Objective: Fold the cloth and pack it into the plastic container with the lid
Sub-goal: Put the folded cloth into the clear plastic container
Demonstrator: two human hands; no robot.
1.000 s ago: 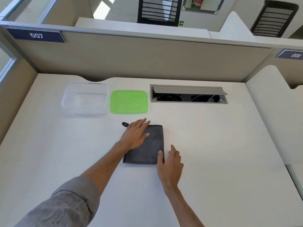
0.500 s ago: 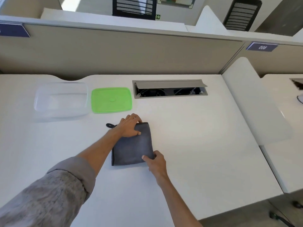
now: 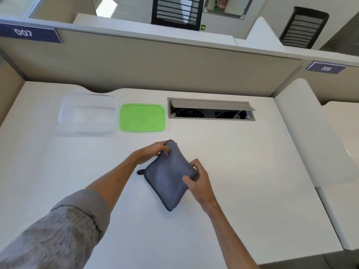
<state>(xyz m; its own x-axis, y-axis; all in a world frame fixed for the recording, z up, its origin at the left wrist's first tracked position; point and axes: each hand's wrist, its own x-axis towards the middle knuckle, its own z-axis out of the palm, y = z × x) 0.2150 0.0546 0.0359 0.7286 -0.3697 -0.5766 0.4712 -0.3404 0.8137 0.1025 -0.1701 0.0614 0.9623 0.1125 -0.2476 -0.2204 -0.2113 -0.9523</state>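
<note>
A folded grey cloth (image 3: 168,179) is held up off the white desk (image 3: 242,162), tilted, with its dark loop hanging at its left edge. My left hand (image 3: 153,152) pinches the cloth's far corner. Its right corner is gripped by my right hand (image 3: 196,179). The clear plastic container (image 3: 87,113) sits open at the back left of the desk. Right beside it, on its right, lies the green lid (image 3: 142,117), flat on the desk.
An open grey cable hatch (image 3: 210,110) is set into the desk behind the cloth, to the right of the lid. A beige partition wall (image 3: 155,65) bounds the desk's far side. A white divider panel (image 3: 310,133) closes off the right side.
The cloth lay flat under my palms a second ago. Both hands then closed on its corners and have lifted it off the desk, turned diagonally.
</note>
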